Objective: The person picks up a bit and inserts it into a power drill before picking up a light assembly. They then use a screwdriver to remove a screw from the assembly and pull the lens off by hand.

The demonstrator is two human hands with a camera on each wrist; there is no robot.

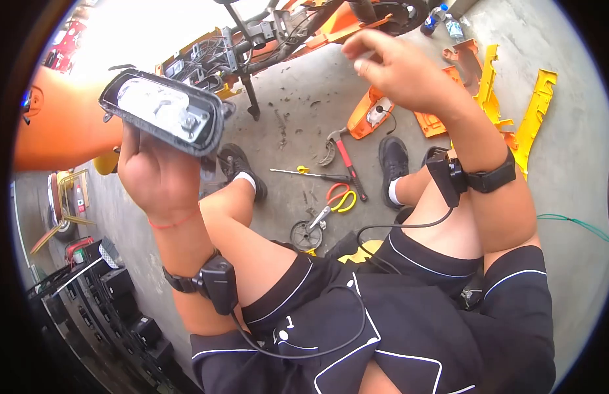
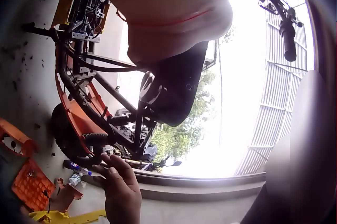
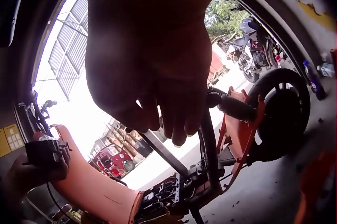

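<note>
My left hand [image 1: 158, 172] grips a lamp unit [image 1: 157, 105] from below and holds it up at the left. The lamp is a long rounded rectangle with a black housing and a bright reflective inside. Most of the gripping fingers are hidden behind it in the head view. In the right wrist view, the left fingers [image 3: 62, 167] lie against the dark side of the lamp. My right hand [image 1: 402, 73] is raised in the air at the upper right, fingers loosely bent and holding nothing. It overlaps the floor near the motorbike in the head view.
Ahead stands a stripped motorbike frame [image 1: 252, 49] with an orange body [image 1: 74, 125]. On the floor lie a hammer [image 1: 345, 161], a screwdriver [image 1: 311, 174], scissors [image 1: 331, 203] and a round grey part [image 1: 306, 234]. Orange and yellow panels [image 1: 538, 108] lie at the right, near bottles [image 1: 452, 27].
</note>
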